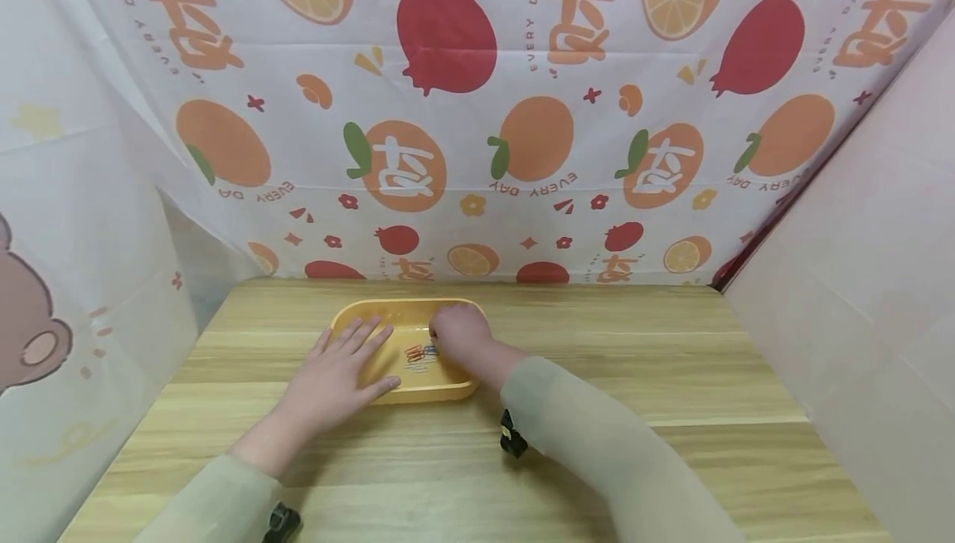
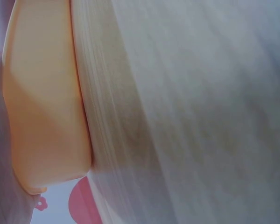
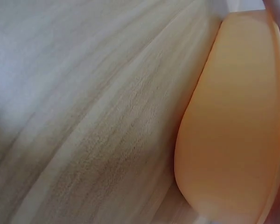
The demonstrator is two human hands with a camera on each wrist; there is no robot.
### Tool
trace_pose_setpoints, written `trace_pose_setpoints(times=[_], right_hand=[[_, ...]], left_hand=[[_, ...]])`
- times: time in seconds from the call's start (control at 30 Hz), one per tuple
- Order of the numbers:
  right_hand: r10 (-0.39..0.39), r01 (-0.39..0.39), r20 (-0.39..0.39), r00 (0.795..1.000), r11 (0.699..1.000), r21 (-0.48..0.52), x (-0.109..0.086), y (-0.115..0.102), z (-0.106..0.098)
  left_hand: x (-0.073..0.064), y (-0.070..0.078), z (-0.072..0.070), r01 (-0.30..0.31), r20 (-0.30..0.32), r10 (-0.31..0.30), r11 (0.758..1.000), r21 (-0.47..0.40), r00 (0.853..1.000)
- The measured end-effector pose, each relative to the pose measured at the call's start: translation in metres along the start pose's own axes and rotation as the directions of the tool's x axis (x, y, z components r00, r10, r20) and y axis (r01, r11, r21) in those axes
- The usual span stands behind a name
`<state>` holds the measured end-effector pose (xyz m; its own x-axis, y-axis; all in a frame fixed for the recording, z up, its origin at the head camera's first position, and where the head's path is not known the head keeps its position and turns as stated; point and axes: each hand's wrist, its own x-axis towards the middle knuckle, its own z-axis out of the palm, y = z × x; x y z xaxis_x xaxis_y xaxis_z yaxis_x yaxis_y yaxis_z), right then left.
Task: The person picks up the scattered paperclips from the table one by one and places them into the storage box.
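Note:
A yellow plastic tray lies on the wooden table, and its outer wall shows in the left wrist view. Small paper clips rest on the tray's floor: red ones, blue ones and pale ones. My left hand lies over the tray's left end, fingers spread and straight, thumb along the near rim. Over the right end, my right hand reaches in with its fingers curled. Its fingertips are hidden, so whether they pinch anything cannot be seen. Neither wrist view shows the fingers clearly.
The wooden table extends on both sides of the tray and in front of it. A fruit-printed cloth hangs behind, with pale cloth sides at left and right. Dark wrist devices sit by the sleeves.

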<state>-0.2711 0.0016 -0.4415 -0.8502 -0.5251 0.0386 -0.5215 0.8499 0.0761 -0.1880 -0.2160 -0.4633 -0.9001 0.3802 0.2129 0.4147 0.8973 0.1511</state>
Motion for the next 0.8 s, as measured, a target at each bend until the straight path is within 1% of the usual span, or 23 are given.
trace_pose_setpoints(times=[0.1,0.37,0.6,0.8], right_hand=[[0.014,-0.013,0.007,1.000,0.999,-0.043,0.0022,-0.0005,0.0014],[0.031,-0.025,0.077,0.997,0.997,-0.077,0.0065,-0.0036,0.0080],[0.031,-0.027,0.084,0.996,0.998,-0.052,0.0063,-0.0044,0.0086],[0.008,-0.005,0.065,0.998,0.999,-0.040,0.0038,-0.0041,0.0041]], left_hand=[[0.0004,0.0004,-0.0001,-0.002,-0.008,0.002,1.000,0.002,1.000],[0.0010,0.0017,-0.0007,-0.001,-0.013,0.001,1.000,0.007,1.000],[0.0017,0.0028,-0.0008,0.000,-0.009,0.000,1.000,0.013,1.000],[0.0010,0.0047,-0.0031,0.007,0.000,-0.007,1.000,0.001,1.000]])
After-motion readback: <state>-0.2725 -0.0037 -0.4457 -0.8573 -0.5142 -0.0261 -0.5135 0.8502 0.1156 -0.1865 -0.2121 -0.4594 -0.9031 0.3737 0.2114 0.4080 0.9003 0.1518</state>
